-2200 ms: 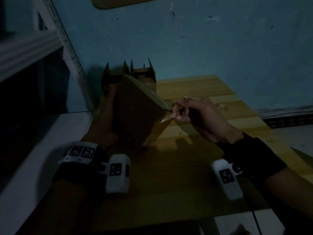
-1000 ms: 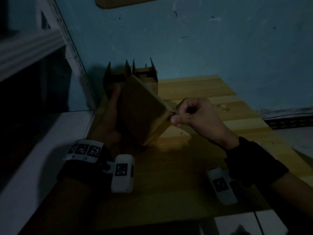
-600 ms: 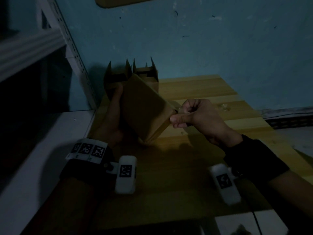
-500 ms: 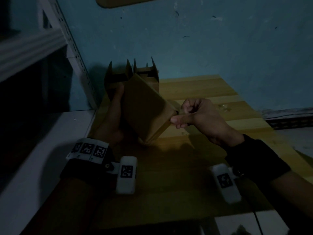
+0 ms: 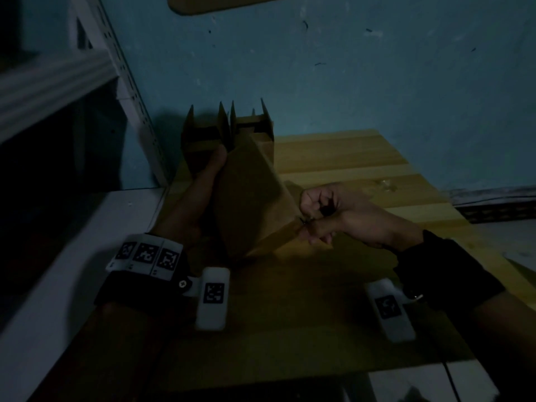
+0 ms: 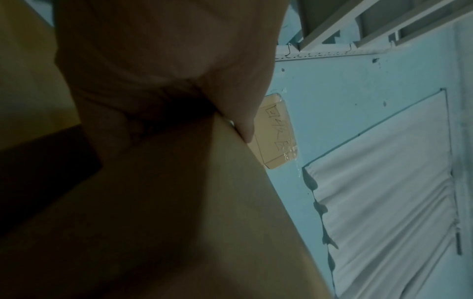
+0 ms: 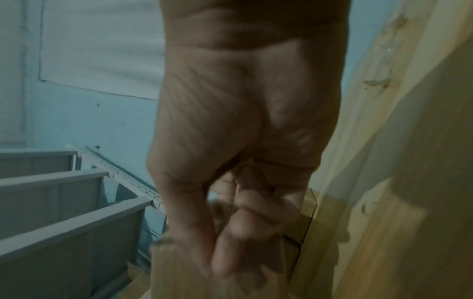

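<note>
Hands, head view: left hand wrapped round the tilted cardboard box between them; right hand pinched at its near corner, lower than a moment ago, likely peeling along that edge. Left wrist: gripping cardboard. Right wrist: fingers curled, pinching the edge.

You have open table to pass over, near and to the right. Behind the box, open cartons and, seemingly, the rack post block the far left.
</note>
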Demonstrator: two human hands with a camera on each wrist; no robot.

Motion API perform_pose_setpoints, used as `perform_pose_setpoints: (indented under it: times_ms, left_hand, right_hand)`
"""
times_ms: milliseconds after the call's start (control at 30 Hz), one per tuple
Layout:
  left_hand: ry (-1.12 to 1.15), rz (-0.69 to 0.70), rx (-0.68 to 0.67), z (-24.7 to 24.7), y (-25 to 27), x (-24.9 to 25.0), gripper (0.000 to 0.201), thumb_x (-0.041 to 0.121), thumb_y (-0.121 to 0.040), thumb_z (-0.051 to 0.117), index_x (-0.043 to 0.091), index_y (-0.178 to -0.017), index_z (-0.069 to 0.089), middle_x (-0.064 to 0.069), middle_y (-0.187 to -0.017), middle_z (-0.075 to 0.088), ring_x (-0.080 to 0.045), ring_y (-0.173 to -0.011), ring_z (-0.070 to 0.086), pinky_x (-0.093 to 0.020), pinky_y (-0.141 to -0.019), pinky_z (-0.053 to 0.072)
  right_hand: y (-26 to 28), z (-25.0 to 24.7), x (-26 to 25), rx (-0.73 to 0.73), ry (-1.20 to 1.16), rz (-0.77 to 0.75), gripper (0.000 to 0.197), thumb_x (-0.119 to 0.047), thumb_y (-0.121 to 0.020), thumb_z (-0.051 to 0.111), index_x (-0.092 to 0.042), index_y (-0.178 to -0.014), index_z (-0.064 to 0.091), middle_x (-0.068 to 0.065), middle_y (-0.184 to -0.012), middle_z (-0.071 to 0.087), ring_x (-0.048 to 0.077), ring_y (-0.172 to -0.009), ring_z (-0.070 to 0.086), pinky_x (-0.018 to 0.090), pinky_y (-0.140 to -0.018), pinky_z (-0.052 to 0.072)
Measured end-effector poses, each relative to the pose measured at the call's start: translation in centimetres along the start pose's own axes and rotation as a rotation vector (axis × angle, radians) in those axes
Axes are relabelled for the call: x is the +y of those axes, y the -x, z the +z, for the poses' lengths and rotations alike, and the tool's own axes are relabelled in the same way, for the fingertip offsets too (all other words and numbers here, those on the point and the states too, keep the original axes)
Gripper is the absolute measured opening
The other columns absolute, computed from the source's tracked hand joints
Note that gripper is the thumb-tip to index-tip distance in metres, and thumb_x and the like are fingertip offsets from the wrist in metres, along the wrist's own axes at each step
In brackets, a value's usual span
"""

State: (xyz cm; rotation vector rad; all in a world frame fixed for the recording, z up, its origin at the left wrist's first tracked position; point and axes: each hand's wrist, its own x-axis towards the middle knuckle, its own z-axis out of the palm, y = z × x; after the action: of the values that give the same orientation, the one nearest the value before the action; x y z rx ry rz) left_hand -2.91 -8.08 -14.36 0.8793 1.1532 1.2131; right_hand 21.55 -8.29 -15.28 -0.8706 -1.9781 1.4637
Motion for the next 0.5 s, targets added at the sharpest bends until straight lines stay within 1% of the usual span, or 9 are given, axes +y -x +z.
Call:
perform_pose_setpoints:
  times_ms: [33,67,133,167,200,267,300,400,500]
  left_hand:
    - [-0.009,0.009,0.011,-0.07,-0.09,0.00,0.049,0.057,-0.088,0.053,0.023,-0.122,0.061,-0.010,-0.117,0.071,-0.028,-0.104,0.068,-0.043,-0.086,0.055]
    - [-0.017,0.016,0.011,-0.16,-0.15,0.03,0.045,0.055,-0.090,0.053,0.023,-0.120,0.062,-0.007,-0.111,0.073,-0.025,-0.100,0.070,-0.040,-0.082,0.056]
    - [-0.034,0.018,0.005,-0.28,-0.19,0.10,0.038,0.053,-0.093,0.049,0.025,-0.114,0.063,-0.001,-0.099,0.076,-0.020,-0.089,0.073,-0.035,-0.074,0.056]
    - [-0.040,0.015,0.004,-0.33,-0.14,0.19,0.041,0.054,-0.093,0.049,0.024,-0.118,0.062,-0.002,-0.101,0.076,-0.021,-0.090,0.073,-0.036,-0.074,0.056]
    - [-0.042,0.013,0.001,-0.39,-0.16,0.23,0.046,0.055,-0.093,0.050,0.022,-0.124,0.061,-0.005,-0.108,0.074,-0.024,-0.095,0.072,-0.037,-0.076,0.056]
    - [-0.039,0.003,0.000,-0.47,-0.18,0.28,0.055,0.054,-0.091,0.052,0.018,-0.133,0.057,-0.012,-0.123,0.067,-0.031,-0.108,0.066,-0.043,-0.085,0.055]
    - [-0.040,0.001,0.008,-0.48,-0.15,0.33,0.055,0.053,-0.092,0.051,0.017,-0.134,0.056,-0.014,-0.126,0.066,-0.033,-0.112,0.064,-0.046,-0.089,0.054]
    - [-0.052,-0.016,0.038,-0.49,-0.20,0.48,0.048,0.051,-0.096,0.049,0.019,-0.131,0.057,-0.013,-0.125,0.066,-0.034,-0.113,0.062,-0.046,-0.092,0.052]
    - [-0.039,-0.047,0.053,-0.65,-0.15,0.60,0.034,0.051,-0.094,0.051,0.026,-0.115,0.062,-0.008,-0.118,0.068,-0.029,-0.105,0.065,-0.040,-0.083,0.053]
  right_hand:
    - [0.00,0.07,0.05,-0.018,0.000,0.004,0.034,0.015,-0.085,0.067,-0.011,-0.072,0.050,0.006,-0.065,0.064,0.012,-0.057,0.062,0.019,-0.049,0.043]
    - [0.00,0.15,0.06,-0.026,-0.004,0.009,0.033,0.014,-0.085,0.067,-0.011,-0.072,0.050,0.003,-0.063,0.064,0.012,-0.057,0.062,0.019,-0.049,0.044]
    - [-0.03,0.21,0.10,-0.017,-0.037,0.019,0.031,0.013,-0.086,0.067,-0.010,-0.074,0.051,0.002,-0.062,0.063,0.010,-0.056,0.062,0.018,-0.048,0.045]
    - [-0.07,0.20,0.08,-0.013,-0.060,0.015,0.030,0.013,-0.085,0.068,-0.010,-0.074,0.051,0.004,-0.062,0.061,0.010,-0.055,0.062,0.017,-0.048,0.044]
    - [-0.07,0.20,0.02,-0.014,-0.085,0.008,0.030,0.011,-0.084,0.069,-0.011,-0.074,0.051,0.005,-0.062,0.060,0.009,-0.055,0.062,0.016,-0.048,0.044]
    - [-0.11,0.17,-0.04,-0.032,-0.141,-0.008,0.026,0.005,-0.081,0.069,-0.012,-0.075,0.051,0.005,-0.063,0.058,0.008,-0.053,0.060,0.015,-0.048,0.043]
    - [-0.10,0.20,-0.06,-0.043,-0.162,-0.016,0.024,0.004,-0.080,0.067,-0.012,-0.075,0.051,0.004,-0.062,0.058,0.008,-0.053,0.060,0.015,-0.048,0.043]
    - [-0.17,0.28,-0.02,-0.041,-0.215,-0.045,0.020,0.005,-0.082,0.064,-0.010,-0.078,0.051,0.000,-0.062,0.063,0.007,-0.051,0.058,0.015,-0.048,0.044]
    - [-0.39,0.26,0.07,0.071,-0.200,-0.112,0.015,0.004,-0.084,0.067,-0.007,-0.081,0.056,0.006,-0.063,0.064,0.013,-0.052,0.056,0.022,-0.053,0.047]
